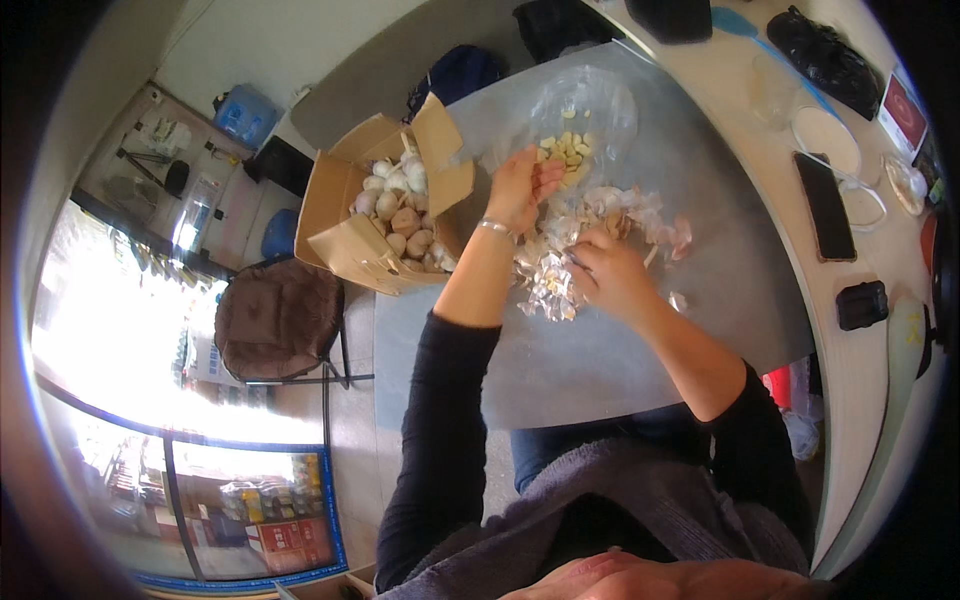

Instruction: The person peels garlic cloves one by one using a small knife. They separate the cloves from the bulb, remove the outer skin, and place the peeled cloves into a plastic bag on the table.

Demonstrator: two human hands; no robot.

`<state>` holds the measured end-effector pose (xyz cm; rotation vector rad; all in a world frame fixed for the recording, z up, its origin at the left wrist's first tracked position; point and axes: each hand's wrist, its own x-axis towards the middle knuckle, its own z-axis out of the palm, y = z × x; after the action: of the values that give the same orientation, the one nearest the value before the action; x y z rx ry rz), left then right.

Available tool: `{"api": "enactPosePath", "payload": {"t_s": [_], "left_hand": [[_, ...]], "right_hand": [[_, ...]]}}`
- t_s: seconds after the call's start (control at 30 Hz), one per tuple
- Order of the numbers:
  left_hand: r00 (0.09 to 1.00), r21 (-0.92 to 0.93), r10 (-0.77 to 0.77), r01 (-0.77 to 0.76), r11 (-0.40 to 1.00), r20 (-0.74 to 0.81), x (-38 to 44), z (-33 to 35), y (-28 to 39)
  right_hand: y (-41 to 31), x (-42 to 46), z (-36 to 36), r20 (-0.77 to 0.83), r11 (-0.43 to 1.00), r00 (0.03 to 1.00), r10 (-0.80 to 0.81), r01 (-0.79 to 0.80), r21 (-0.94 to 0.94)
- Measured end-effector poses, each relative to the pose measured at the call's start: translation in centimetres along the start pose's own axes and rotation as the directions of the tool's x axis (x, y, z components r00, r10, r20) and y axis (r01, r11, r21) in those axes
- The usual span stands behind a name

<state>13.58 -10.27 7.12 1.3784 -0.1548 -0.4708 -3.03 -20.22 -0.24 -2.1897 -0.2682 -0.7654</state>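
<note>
My left hand (525, 187) hangs at the near edge of a pile of peeled garlic cloves (574, 154), palm turned to the right with the fingers extended; nothing is plainly held in it. The cloves lie by a clear plastic bag (611, 97). My right hand (607, 270) is over a heap of papery garlic skins (551, 281), its fingers bent around a small dark thing that I cannot make out. Left of my left hand, an open cardboard box (352, 251) holds whole garlic bulbs (405, 221).
The grey table (720, 300) carries all of this. Along the right, a pale counter (757, 135) bears a phone (825, 210), a small black case (862, 305) and a black plastic bag (825, 64). A padded brown chair (277, 319) stands left of the table.
</note>
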Motion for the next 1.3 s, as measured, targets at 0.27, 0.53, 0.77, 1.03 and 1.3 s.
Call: {"api": "enactPosePath", "payload": {"t_s": [0.27, 0.53, 0.77, 1.03, 1.3], "left_hand": [[0.955, 0.372, 0.053, -0.164, 0.914, 0.291, -3.9, -0.7, 1.0], [0.962, 0.842, 0.27, -0.169, 0.513, 0.029, -18.0, -15.2, -0.4], [0.881, 0.994, 0.472, -0.066, 0.091, 0.015, -20.4, -16.6, -6.6], [0.865, 0.998, 0.502, -0.033, 0.057, 0.0, -19.8, -17.9, -7.9], [0.92, 0.538, 0.302, -0.127, 0.833, -0.251, -20.5, -15.0, -6.4]], "right_hand": [[0.7, -0.4, 0.4, -0.018, 0.997, 0.999, 0.044, -0.043, 0.069], [-0.6, -0.6, 0.1, 0.008, 0.991, 1.0, -0.008, 0.007, 0.135], [-1.6, -0.9, 0.1, 0.089, 0.988, 0.994, -0.07, 0.056, 0.147], [-1.8, -0.8, 0.0, 0.093, 0.978, 0.994, -0.062, 0.041, 0.205], [-1.9, -0.9, 0.0, 0.127, 0.979, 0.989, -0.08, 0.054, 0.195]]}}
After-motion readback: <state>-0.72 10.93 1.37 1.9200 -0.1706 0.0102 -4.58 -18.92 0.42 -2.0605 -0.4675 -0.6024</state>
